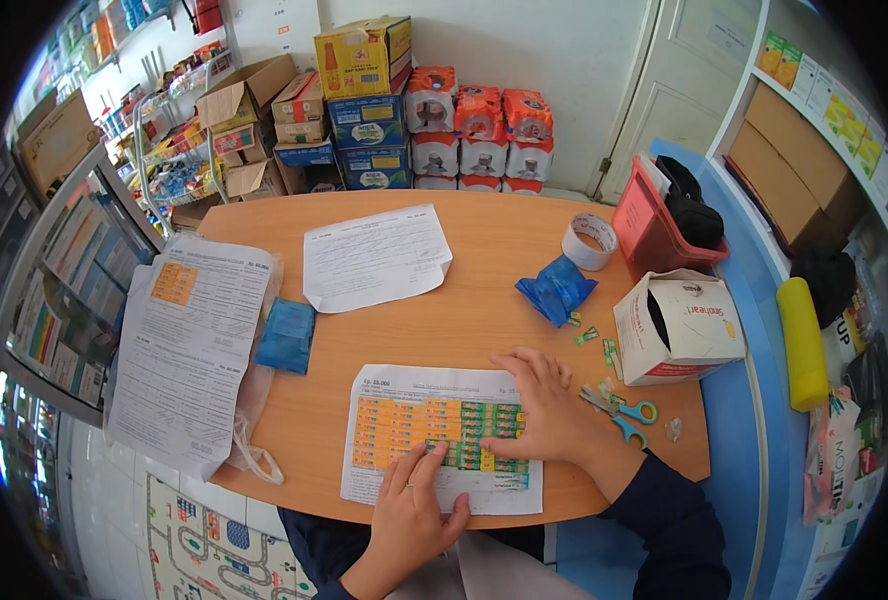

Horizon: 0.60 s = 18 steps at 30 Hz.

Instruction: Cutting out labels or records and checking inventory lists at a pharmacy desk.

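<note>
Two hands (414, 508) (547, 412) on printed paper (504, 500)

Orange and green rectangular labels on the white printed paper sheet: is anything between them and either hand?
Nothing visible: left hand and right hand appear to touch the labels directly. Turquoise-handled metal scissors lie right of the sheet.

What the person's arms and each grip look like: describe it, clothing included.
The left grip is ungloved, with a thin ring; the right grip is ungloved too, with no ring visible. The right sleeve is dark navy; only a dark edge of the left sleeve shows.
</note>
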{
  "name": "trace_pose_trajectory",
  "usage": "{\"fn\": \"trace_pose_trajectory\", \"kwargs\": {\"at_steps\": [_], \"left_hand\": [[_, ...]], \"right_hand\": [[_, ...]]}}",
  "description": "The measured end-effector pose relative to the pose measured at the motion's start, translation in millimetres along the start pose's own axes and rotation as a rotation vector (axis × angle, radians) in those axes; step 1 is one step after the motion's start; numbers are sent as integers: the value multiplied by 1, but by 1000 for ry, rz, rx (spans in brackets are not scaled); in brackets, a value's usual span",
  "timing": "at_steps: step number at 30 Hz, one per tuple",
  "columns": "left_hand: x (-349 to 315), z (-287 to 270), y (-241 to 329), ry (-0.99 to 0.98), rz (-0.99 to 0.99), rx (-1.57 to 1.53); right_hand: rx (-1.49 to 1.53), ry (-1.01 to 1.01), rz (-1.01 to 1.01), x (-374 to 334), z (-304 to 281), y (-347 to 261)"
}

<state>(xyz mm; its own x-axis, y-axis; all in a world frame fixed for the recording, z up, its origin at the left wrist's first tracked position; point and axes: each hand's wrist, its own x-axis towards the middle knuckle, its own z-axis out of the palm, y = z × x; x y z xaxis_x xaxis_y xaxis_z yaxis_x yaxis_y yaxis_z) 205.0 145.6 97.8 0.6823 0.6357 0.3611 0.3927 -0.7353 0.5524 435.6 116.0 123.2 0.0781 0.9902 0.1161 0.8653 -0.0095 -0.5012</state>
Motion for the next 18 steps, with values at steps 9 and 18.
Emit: {"fn": "trace_pose_trajectory", "kwargs": {"at_steps": [9, 18], "left_hand": [[-1, 1, -3, 9, 18, -10], [1, -2, -1, -7, 2, -11]], "right_hand": [[6, 16, -74, -1, 4, 1], [18, -23, -144, -2, 3, -2]]}}
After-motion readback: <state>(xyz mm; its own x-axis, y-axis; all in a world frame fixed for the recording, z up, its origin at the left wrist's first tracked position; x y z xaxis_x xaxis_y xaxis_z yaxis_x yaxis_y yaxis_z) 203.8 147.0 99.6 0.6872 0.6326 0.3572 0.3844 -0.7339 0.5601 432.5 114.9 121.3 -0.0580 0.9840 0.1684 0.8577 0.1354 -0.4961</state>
